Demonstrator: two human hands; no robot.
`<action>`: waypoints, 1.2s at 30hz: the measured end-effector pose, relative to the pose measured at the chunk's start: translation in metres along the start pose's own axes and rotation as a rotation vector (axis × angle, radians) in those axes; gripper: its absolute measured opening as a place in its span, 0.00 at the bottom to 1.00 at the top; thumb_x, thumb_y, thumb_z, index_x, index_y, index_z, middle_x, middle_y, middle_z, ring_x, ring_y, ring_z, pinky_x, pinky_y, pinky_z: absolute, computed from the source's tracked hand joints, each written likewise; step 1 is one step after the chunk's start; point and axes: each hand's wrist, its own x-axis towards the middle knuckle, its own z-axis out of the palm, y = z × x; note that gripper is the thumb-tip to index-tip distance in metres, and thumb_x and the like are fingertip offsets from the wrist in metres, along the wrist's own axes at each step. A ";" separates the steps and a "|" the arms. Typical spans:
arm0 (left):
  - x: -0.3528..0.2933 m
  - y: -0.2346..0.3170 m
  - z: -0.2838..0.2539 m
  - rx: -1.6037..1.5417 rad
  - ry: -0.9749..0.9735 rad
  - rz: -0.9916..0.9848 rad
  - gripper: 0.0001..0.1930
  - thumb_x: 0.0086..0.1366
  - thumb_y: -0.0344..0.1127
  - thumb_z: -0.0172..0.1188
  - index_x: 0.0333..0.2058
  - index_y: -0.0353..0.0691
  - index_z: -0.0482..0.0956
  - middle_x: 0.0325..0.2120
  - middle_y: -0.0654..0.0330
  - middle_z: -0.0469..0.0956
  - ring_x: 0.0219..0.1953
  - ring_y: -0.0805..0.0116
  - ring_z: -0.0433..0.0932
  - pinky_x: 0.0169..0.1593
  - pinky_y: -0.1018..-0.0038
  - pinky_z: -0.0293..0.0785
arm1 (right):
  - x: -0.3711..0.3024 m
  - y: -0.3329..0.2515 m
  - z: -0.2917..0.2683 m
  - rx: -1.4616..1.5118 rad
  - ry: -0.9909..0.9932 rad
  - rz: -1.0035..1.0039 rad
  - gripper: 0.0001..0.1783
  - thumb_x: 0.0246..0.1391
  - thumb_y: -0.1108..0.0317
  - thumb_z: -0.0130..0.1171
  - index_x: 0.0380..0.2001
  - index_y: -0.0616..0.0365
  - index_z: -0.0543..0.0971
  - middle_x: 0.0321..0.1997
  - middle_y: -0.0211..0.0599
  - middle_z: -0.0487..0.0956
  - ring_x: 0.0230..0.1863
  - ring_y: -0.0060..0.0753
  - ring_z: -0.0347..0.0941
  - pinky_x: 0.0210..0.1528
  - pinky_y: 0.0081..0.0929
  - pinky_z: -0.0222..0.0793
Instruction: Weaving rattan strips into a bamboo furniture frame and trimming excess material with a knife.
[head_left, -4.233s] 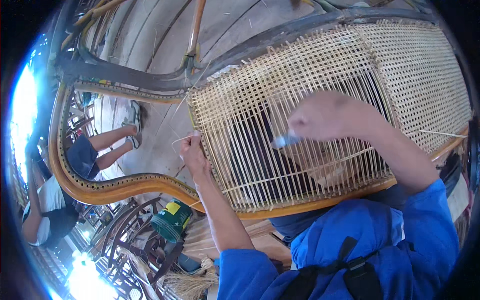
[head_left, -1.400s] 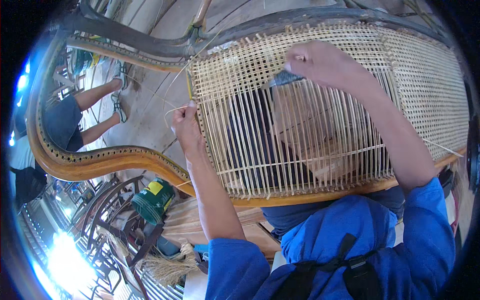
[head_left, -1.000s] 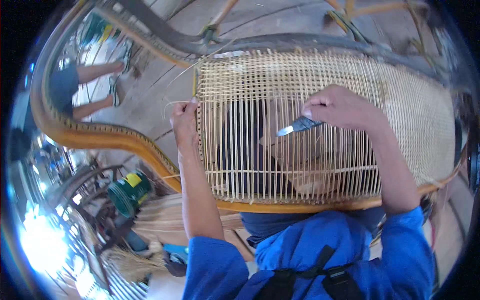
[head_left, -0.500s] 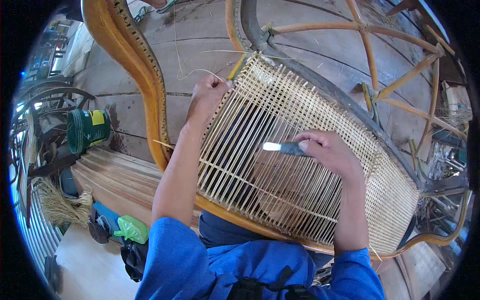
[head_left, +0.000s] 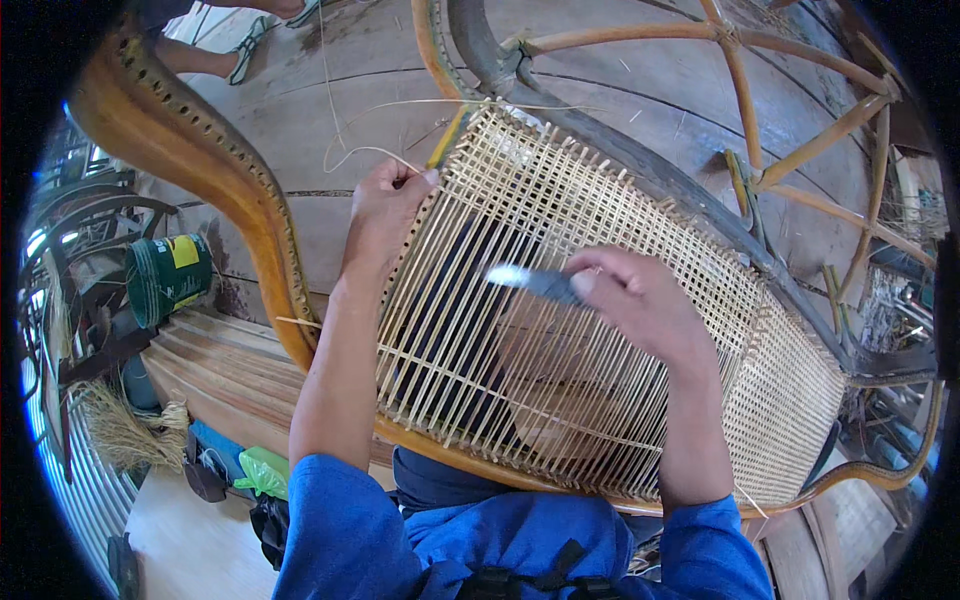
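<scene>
Fingers point(head_left: 424, 180) of the left hand point(head_left: 381, 220) tight on a pale strand point(head_left: 372, 148), those of the right hand point(head_left: 640, 303) around a knife point(head_left: 545, 284).

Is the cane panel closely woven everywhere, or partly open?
Partly open: the cane panel shows close lattice along its far edge, but long see-through gaps toward its near edge.

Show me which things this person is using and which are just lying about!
In use:
thin cane strand at the left hand
knife-like tool in the right hand
partly woven cane panel
curved wooden frame

Seemingly just lying about:
green bucket
straw-coloured fibre bundle
light green plastic bag
</scene>
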 end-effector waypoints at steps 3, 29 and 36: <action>0.000 0.005 0.003 0.057 0.014 0.012 0.09 0.57 0.35 0.60 0.27 0.34 0.75 0.20 0.65 0.72 0.23 0.78 0.66 0.29 0.78 0.65 | 0.024 0.024 0.013 -0.093 0.263 -0.045 0.16 0.56 0.59 0.50 0.37 0.61 0.76 0.24 0.37 0.75 0.27 0.27 0.70 0.33 0.30 0.67; -0.084 -0.021 0.090 1.331 0.114 0.645 0.31 0.58 0.49 0.54 0.56 0.39 0.61 0.59 0.50 0.57 0.62 0.43 0.51 0.61 0.48 0.46 | -0.034 0.036 0.060 1.002 0.242 0.396 0.14 0.56 0.57 0.52 0.27 0.57 0.70 0.13 0.25 0.65 0.09 0.16 0.52 0.09 0.17 0.43; -0.088 -0.016 0.094 1.277 0.107 0.707 0.26 0.60 0.46 0.53 0.54 0.37 0.65 0.57 0.48 0.59 0.61 0.43 0.53 0.61 0.46 0.47 | -0.051 0.069 0.046 0.481 0.260 0.206 0.19 0.57 0.53 0.49 0.25 0.59 0.71 0.13 0.31 0.67 0.12 0.25 0.61 0.15 0.29 0.58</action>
